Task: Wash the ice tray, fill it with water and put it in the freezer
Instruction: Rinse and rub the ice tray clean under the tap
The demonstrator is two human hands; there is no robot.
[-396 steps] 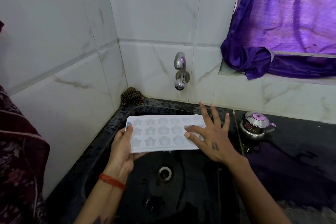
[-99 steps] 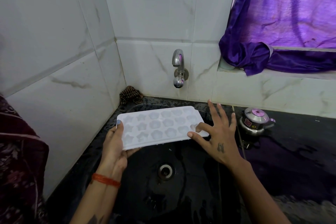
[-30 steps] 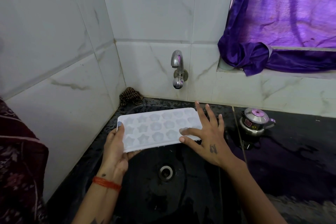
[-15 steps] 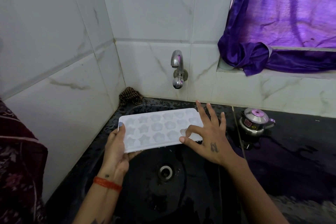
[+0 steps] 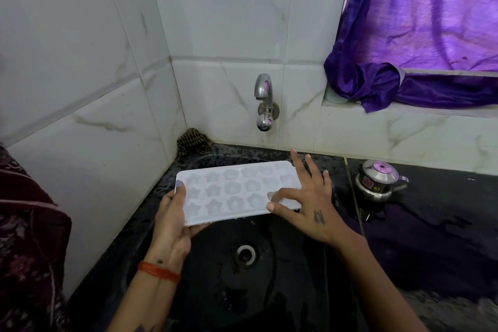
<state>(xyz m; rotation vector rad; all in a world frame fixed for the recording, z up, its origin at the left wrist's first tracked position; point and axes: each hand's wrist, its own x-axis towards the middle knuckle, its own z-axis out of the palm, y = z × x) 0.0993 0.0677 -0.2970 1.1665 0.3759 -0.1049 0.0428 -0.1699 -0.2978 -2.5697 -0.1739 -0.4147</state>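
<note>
1. The ice tray (image 5: 237, 191), white with star and flower shaped moulds, is held level above the black sink (image 5: 269, 277), below and in front of the tap (image 5: 264, 101); its long side runs left to right.
2. The left hand (image 5: 172, 221) grips the tray's left end; the thumb lies on the top face near the corner, and the fingers curl underneath, only partly seen below the near edge.
3. The right hand (image 5: 310, 205) rests on the tray's right end; the fingers are spread and mostly straight, the forefinger is bent down onto a mould near the right edge, and the thumb touches the near rim; it presses rather than wraps round the tray.
4. A red thread band (image 5: 159, 272) circles the left wrist; a small dark mark shows on the back of the right hand.
5. The drain (image 5: 245, 253) sits in the sink floor, below the tray's near edge; the sink surface looks wet, with droplets along its rim.
6. No stream of water is seen from the tap's spout.
7. A brown checked cloth (image 5: 194, 141) is bunched in the back left corner where the tiled walls meet.
8. A small steel kettle (image 5: 377, 179) with a purple-tinted lid stands on the black bench (image 5: 444, 210), right of the sink and apart from the right hand.
9. A purple curtain (image 5: 417, 35) hangs over the window ledge at upper right, its hem heaped on the ledge.
10. Dark patterned fabric (image 5: 27, 237) fills the left edge of the view.
</note>
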